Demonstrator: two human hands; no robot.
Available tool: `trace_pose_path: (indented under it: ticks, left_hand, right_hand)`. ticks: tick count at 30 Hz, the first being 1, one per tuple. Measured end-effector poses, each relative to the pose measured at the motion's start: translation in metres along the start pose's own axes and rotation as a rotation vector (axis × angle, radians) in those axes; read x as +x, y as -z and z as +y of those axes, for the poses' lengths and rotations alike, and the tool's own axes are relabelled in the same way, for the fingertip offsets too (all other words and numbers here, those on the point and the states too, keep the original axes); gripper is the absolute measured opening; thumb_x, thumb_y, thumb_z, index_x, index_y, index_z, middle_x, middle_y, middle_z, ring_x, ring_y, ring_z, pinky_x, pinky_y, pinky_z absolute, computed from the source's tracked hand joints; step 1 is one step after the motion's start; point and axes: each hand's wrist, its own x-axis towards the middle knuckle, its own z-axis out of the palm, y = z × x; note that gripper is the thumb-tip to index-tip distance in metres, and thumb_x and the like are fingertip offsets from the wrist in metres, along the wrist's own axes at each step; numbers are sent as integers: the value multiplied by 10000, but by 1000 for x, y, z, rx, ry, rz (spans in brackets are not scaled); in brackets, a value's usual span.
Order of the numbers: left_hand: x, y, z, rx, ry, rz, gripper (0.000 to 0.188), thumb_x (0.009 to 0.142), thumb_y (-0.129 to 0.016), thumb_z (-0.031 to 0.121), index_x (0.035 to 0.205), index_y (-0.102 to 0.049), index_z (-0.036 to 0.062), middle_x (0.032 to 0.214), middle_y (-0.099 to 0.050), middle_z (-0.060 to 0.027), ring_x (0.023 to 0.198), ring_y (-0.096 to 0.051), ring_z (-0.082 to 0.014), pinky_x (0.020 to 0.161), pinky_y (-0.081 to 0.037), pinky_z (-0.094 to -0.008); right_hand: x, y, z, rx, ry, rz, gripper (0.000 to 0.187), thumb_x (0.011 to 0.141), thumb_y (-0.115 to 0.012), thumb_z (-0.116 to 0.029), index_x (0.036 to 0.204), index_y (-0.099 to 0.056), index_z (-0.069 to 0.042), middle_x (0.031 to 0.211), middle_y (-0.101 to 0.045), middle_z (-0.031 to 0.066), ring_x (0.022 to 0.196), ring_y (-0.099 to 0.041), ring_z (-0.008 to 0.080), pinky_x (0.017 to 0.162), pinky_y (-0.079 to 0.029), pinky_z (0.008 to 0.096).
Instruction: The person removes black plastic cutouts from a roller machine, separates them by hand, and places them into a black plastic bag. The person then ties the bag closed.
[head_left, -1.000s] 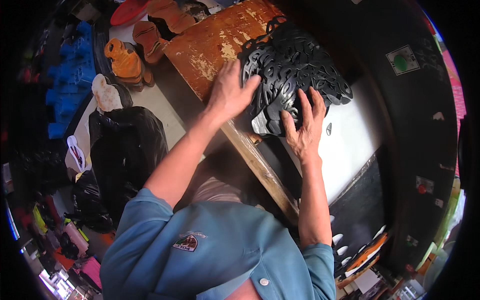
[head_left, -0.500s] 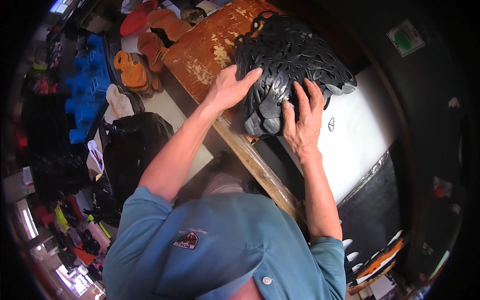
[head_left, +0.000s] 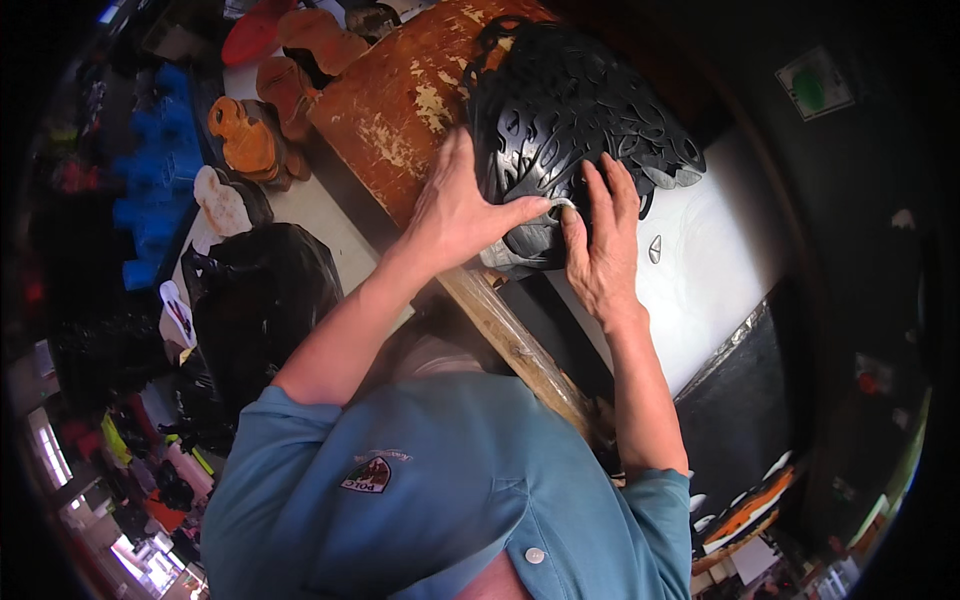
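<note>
Left grip (head_left: 452, 212), right grip (head_left: 603, 258), black pieces (head_left: 575, 115) between

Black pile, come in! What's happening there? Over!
Left hand, right hand at black pile, thumbs close together. Pieces heaped, overlapping. Small loose piece lies apart, right side.

One black pile (head_left: 592, 115), one teal shirt (head_left: 430, 480)
</note>
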Motion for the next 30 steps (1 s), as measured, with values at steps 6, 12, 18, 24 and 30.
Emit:
trace_pose_path:
  ticks: [6, 12, 18, 24, 30]
  left_hand:
    - [-34, 2, 0, 152, -199, 70, 933, 832, -881, 367, 1491, -449, -132, 1417, -541, -286, 1286, -546, -423, 1113, -448, -479]
    - [-38, -12, 15, -147, -59, 21, 995, 815, -894, 327, 1532, -368, -119, 1326, -574, -280, 1258, -578, -429, 1110, -456, -485]
    - [-27, -16, 20, -675, 175, 12, 931, 860, -894, 263, 1545, -371, -89, 1424, -549, -205, 1253, -614, -255, 958, -559, -354]
    - [-5, -8, 31, -546, 201, -301, 939, 807, -904, 394, 1444, -464, -136, 1299, -680, -289, 1182, -693, -316, 1010, -552, -401]
    - [-6, -17, 37, -225, 94, -129, 946, 787, -893, 339, 1451, -465, -182, 1345, -668, -294, 1223, -683, -341, 1070, -529, -395]
  right_hand:
    - [-2, -7, 5, -28, 25, 38, 556, 936, -708, -152, 1448, -562, 10, 1534, -475, 265, 1429, -457, 468, 1189, -400, 536]
    - [-4, -6, 9, -16, 14, 65, 530, 919, -697, -125, 1418, -588, 15, 1512, -499, 260, 1408, -482, 457, 1176, -412, 518]
    - [-7, 2, 13, 100, -54, 105, 511, 965, -647, -144, 1445, -576, 16, 1504, -522, 241, 1434, -484, 412, 1198, -405, 476]
    - [-10, 4, 19, 118, -64, 110, 546, 970, -637, -111, 1494, -538, 5, 1512, -519, 236, 1440, -483, 399, 1215, -388, 454]
    - [-9, 5, 16, 119, -68, 111, 617, 957, -692, -162, 1533, -511, -35, 1523, -502, 229, 1447, -478, 388, 1214, -391, 457]
